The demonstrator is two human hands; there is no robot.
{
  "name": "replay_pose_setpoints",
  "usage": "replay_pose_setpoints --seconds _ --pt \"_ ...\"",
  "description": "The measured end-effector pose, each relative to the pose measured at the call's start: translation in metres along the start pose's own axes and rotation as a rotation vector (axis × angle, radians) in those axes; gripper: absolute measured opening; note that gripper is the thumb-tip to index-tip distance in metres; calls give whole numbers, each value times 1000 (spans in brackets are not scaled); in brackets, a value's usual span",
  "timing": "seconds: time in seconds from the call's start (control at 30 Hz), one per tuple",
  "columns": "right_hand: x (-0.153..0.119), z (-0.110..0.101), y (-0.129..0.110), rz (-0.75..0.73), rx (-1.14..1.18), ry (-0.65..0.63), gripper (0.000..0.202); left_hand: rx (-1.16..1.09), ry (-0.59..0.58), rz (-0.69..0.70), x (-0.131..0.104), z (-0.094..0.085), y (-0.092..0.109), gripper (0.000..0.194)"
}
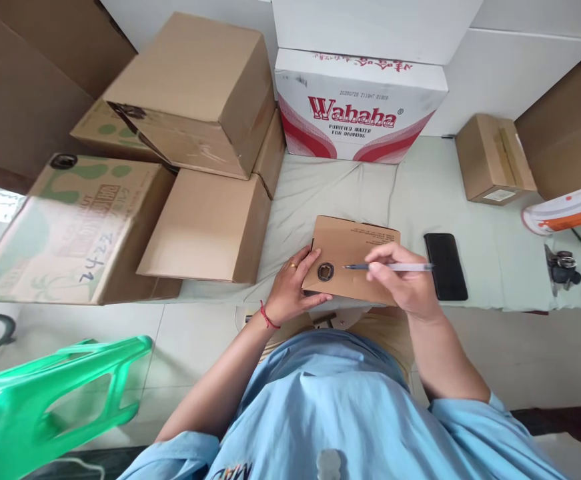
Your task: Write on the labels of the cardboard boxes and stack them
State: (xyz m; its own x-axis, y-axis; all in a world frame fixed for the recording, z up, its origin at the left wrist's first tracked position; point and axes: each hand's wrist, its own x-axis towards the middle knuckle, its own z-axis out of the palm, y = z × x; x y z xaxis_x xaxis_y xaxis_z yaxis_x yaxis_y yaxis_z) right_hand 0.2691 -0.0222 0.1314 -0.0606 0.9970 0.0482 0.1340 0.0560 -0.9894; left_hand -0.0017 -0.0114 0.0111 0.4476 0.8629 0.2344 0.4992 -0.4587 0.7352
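A small brown cardboard box (355, 250) lies at the front edge of the cloth-covered table, with printed text at its far right and a dark round mark near its left side. My left hand (293, 287), with a ring and a red string bracelet, grips the box's left end, thumb along the near edge. A pen (405, 267) is pinched in my right hand (403, 277) above the right part of the box. Its tip points left, close to the round mark; whether it touches the cardboard I cannot tell.
Several cardboard boxes (205, 227) are stacked at the left. A white Wahaha carton (355, 110) stands behind. At the right are a black phone (445, 267), keys (563, 269), a small taped box (493, 160) and an orange-white roll (570, 208). A green stool (70, 393) stands lower left.
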Motion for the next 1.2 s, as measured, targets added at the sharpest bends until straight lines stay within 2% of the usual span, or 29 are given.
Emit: replay_pose_setpoints --seconds 0.07,0.17,0.4,0.6,0.9,1.1,1.2 --pt "7 19 7 -27 -128 -63 15 18 17 6 -1 2 3 104" --pt "11 30 17 -81 -245 -46 11 33 26 4 -2 3 5 106" --pt "8 21 25 -48 -227 -48 14 41 44 36 -2 2 4 107" --pt "12 24 22 -53 -321 -107 15 27 25 -7 -2 3 5 108" --pt "13 24 18 -67 -322 -74 14 37 54 30 -2 5 4 107" --pt "12 23 15 -134 -311 -175 12 37 41 26 -1 4 5 109" --pt "11 23 17 -135 -307 -182 12 29 38 20 -1 4 6 109"
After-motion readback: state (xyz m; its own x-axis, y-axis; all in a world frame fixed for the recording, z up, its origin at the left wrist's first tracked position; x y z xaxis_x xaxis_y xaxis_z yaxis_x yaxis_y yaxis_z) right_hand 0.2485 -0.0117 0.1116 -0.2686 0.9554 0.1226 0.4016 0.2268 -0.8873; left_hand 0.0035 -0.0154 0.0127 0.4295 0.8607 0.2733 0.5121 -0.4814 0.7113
